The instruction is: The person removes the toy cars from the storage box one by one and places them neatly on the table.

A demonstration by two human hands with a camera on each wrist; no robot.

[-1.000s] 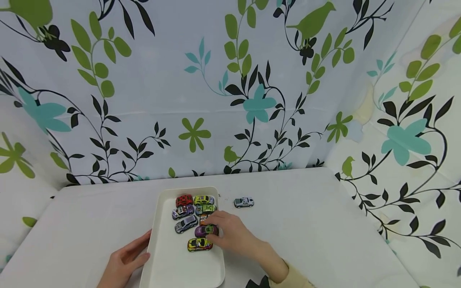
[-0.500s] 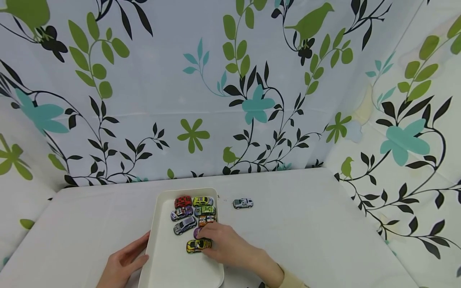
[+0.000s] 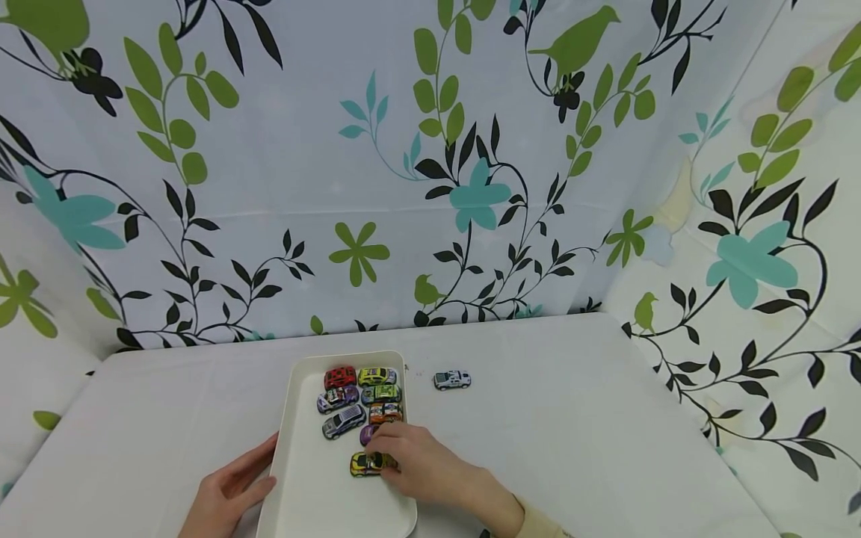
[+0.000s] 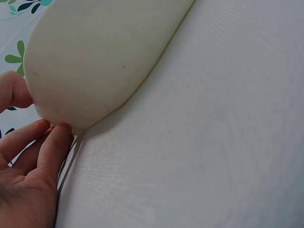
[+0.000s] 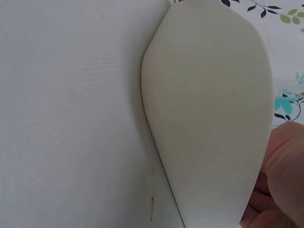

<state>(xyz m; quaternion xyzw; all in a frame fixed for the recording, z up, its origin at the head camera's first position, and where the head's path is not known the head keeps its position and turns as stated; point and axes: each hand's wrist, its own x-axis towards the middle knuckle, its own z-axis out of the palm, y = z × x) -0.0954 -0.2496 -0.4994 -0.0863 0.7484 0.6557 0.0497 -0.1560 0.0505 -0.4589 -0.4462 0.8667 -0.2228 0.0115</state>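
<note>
Head view: a white counter (image 3: 572,441) stood before leaf-print curtains (image 3: 403,164). The right hand (image 3: 420,467) pinched a yellow toy car (image 3: 363,464) in the tray (image 3: 316,493); the left hand (image 3: 225,497), fingers relaxed, touched the tray's edge.

— Where could a hand pass on the table (image 3: 572,433)?

— Its right half lies bare, up to the patterned curtain (image 3: 430,187) closing off the far and right edges. Only a white toy car (image 3: 452,379) stands there, just right of the tray's far right corner.

— And inside the tray (image 3: 296,418)?

— Toy cars (image 3: 356,396) crowd its far end, packed side by side. The right hand (image 3: 420,467) covers the yellow car (image 3: 366,463) at the right rim; the left hand (image 3: 225,497) blocks the left rim. The near end is bare.
</note>
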